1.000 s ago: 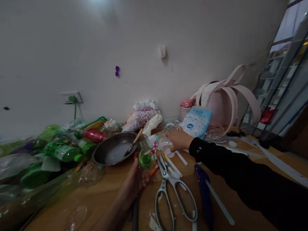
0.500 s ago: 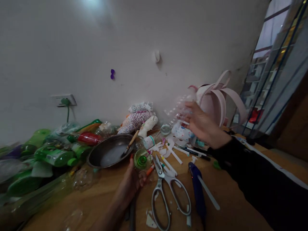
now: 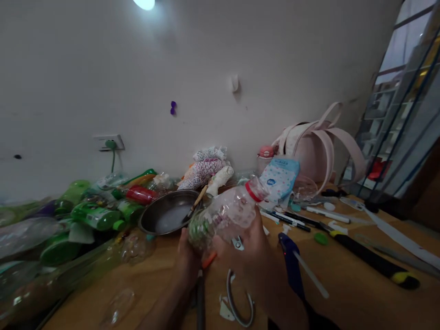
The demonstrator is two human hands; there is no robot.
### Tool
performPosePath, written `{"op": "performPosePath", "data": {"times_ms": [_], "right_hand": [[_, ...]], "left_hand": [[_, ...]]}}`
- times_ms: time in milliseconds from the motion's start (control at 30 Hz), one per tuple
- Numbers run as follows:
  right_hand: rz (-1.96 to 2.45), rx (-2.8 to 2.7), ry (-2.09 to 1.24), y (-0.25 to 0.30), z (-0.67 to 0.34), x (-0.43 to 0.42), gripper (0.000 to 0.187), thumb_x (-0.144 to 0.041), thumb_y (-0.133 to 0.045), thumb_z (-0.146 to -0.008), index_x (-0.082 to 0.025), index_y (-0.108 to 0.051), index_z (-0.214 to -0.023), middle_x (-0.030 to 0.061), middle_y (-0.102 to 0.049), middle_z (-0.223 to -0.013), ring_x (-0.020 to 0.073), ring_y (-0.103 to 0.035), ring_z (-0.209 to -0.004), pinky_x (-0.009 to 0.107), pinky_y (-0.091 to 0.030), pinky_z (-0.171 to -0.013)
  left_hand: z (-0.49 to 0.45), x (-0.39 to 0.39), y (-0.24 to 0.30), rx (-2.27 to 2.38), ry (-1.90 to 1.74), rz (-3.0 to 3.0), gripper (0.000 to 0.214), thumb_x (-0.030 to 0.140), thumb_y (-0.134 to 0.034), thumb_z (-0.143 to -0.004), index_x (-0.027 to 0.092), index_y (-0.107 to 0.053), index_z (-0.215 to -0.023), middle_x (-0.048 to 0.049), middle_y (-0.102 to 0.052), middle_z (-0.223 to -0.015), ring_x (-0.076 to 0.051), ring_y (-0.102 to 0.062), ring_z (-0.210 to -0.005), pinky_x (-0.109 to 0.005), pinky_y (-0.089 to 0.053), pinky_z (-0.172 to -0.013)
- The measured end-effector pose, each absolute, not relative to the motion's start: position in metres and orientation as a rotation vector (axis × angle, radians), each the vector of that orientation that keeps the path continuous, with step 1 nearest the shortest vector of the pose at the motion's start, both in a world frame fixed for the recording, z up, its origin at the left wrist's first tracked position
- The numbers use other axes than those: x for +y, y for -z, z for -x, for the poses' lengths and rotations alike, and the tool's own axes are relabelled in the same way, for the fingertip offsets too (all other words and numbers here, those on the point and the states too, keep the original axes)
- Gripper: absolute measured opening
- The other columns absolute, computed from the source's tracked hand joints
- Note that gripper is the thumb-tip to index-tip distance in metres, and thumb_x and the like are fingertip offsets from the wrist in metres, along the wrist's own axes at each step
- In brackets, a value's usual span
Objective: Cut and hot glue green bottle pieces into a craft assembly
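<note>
A clear plastic bottle [image 3: 228,206] with a red ring at its neck lies tilted in front of me, neck up to the right. My right hand [image 3: 240,250] is wrapped round its near side. Its lower end meets a clear and green cut bottle piece [image 3: 200,231], which my left hand [image 3: 189,256] grips from the left. I cannot tell whether one sits inside the other. Below my right hand the scissors [image 3: 237,307] lie mostly hidden, one handle loop showing. A blue glue gun [image 3: 292,266] with a white glue stick lies just right of that hand.
A metal bowl [image 3: 146,224] with a brush [image 3: 195,204] stands behind my left hand. Plastic bottles [image 3: 92,215] heap up at the left. A pink backpack [image 3: 312,151], a blue-white packet [image 3: 280,178], markers [image 3: 292,220] and a black-yellow utility knife [image 3: 374,259] lie to the right.
My right hand has brought the clear bottle from near the backpack down and left to the bottle piece in my left hand. The scissors are now largely covered. The view has shifted slightly.
</note>
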State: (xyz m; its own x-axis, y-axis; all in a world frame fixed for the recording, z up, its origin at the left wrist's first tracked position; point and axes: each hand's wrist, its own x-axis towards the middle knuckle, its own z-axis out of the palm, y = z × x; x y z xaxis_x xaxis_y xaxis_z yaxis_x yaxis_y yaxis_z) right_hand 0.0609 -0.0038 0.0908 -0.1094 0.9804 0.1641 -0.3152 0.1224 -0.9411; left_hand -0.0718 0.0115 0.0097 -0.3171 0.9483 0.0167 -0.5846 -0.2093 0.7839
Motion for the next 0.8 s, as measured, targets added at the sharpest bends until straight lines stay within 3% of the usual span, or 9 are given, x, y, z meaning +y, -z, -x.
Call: {"op": "performPosePath", "data": {"times_ms": [67, 167, 267, 400, 800], "right_hand": [[0.723, -1.103, -1.368, -0.089, -0.057, -0.001, 0.081, -0.022, -0.071, -0.052, -0.024, -0.036, -0.124, 0.0057, -0.066, -0.113, 0.0236, -0.063, -0.103, 0.038, -0.048, -0.093], [0.573, -1.055, -1.391, -0.084, -0.061, 0.016, 0.062, -0.019, -0.066, -0.055, -0.025, -0.041, -0.111, 0.002, -0.068, -0.103, 0.0196, -0.065, -0.094, 0.033, -0.051, -0.085], [0.546, -1.037, -1.343, -0.072, -0.062, 0.027, 0.055, -0.014, -0.066, -0.051, -0.027, -0.046, -0.1, -0.0042, -0.069, -0.088, 0.0166, -0.066, -0.081, 0.029, -0.053, -0.078], [0.508, -1.012, -1.329, -0.062, -0.058, 0.028, 0.052, -0.015, -0.072, -0.054, -0.028, -0.048, -0.098, -0.0037, -0.071, -0.092, 0.0175, -0.068, -0.086, 0.032, -0.054, -0.083], [0.597, -0.837, -1.402, -0.049, -0.057, 0.03, 0.081, -0.021, -0.079, -0.054, -0.031, -0.031, -0.119, -0.0057, -0.071, -0.095, 0.0177, -0.068, -0.089, 0.035, -0.053, -0.087]], "left_hand": [[0.072, 0.011, -0.009, 0.869, -1.822, -0.646, 0.047, 0.063, -0.069, -0.065, 0.021, -0.07, -0.086, 0.0002, -0.067, -0.065, -0.017, -0.062, -0.06, -0.024, -0.049, -0.05], [0.072, 0.01, -0.008, 0.934, -1.838, -0.72, 0.046, 0.06, -0.073, -0.064, 0.02, -0.068, -0.085, 0.0024, -0.062, -0.057, -0.011, -0.05, -0.043, -0.021, -0.04, -0.038], [0.071, 0.009, -0.006, 0.977, -1.822, -0.779, 0.044, 0.056, -0.074, -0.066, 0.02, -0.066, -0.09, 0.0029, -0.062, -0.058, -0.011, -0.049, -0.042, -0.021, -0.038, -0.037], [0.071, 0.01, -0.002, 1.025, -1.811, -0.795, 0.053, 0.061, -0.071, -0.065, 0.022, -0.059, -0.098, 0.0045, -0.063, -0.061, -0.01, -0.052, -0.042, -0.019, -0.038, -0.038], [0.071, 0.011, 0.0, 1.093, -1.838, -0.799, 0.061, 0.059, -0.072, -0.068, 0.026, -0.054, -0.116, 0.0009, -0.066, -0.088, -0.01, -0.056, -0.055, -0.023, -0.047, -0.053]]}}
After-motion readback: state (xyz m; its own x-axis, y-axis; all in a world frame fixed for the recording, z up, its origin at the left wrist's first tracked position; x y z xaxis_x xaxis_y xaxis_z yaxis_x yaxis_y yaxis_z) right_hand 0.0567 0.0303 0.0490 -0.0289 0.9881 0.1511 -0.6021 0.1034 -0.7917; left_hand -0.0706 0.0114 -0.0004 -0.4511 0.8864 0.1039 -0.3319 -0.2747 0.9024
